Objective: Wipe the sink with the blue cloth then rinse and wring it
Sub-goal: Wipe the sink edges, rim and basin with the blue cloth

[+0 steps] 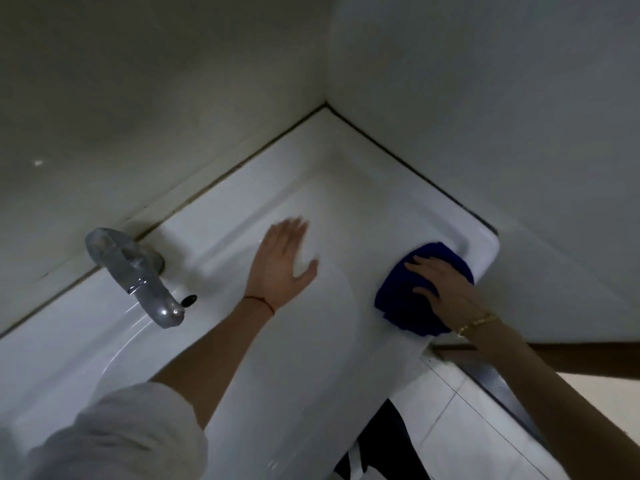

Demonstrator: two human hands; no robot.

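Right hand flat, fingers spread, presses the blue cloth — lengthwise along the sink rim — left hand open, empty.

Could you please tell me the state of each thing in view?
blue cloth: bunched, pressed on the sink's right rim.
right hand: flat on the cloth.
left hand: open, empty, on the sink.
faucet: no water running.
sink: white, glossy.

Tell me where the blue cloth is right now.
In the head view, the crumpled blue cloth lies on the white ceramic sink's right rim, pressed under the right hand.
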